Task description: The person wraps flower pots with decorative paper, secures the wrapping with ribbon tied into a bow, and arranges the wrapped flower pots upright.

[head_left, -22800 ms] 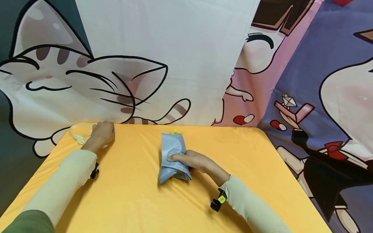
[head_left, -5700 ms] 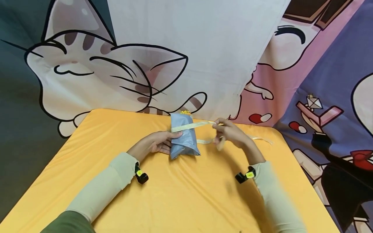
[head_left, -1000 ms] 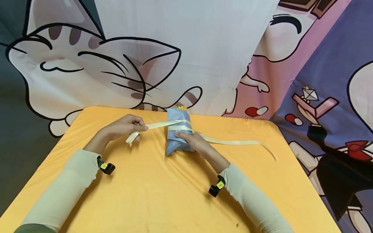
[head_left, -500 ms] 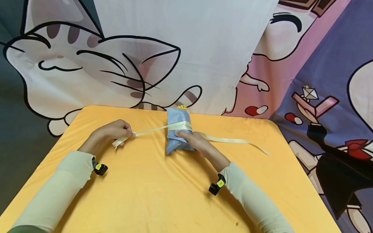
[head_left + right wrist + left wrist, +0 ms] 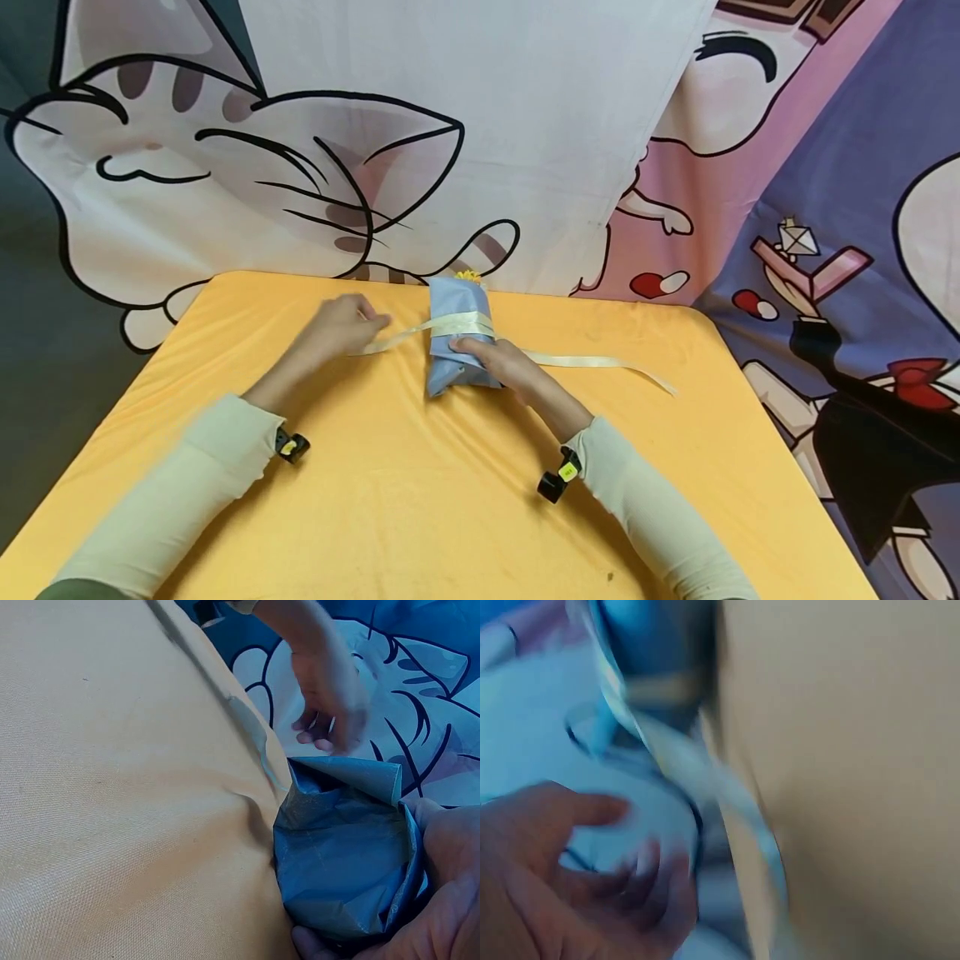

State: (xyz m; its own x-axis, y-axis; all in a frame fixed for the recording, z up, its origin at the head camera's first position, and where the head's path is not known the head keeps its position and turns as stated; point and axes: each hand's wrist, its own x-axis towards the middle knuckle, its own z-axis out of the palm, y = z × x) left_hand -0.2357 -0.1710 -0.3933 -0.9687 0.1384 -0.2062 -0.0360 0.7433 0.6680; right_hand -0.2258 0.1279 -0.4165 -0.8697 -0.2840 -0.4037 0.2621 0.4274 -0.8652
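Head view shows a blue wrapped bundle near the far edge of the table, which has a yellow cloth on it. Small yellow flowers peek out of the bundle's far end. A pale yellow ribbon goes around the middle of the bundle. One ribbon tail runs across toward the left hand, and the other lies on the cloth on the right side. The right hand grips the lower part of the bundle, with its thumb on the front. The left hand is near the bundle's left side, apart from it, and looks a bit blurry. Both arms wear pale sleeves. Behind the table hangs a big cloth with a cat picture. Left wrist view is very smeary. The left hand has its thumb and fingers spread apart and loosely bent, with nothing in them. The ribbon tail hangs down from the bundle, just beside the fingers. Right wrist view looks at the bundle's near end, where the blue wrap is creased and folded. The right hand curls around it, thumb on one side and a fingertip below. The left hand shows past the bundle.
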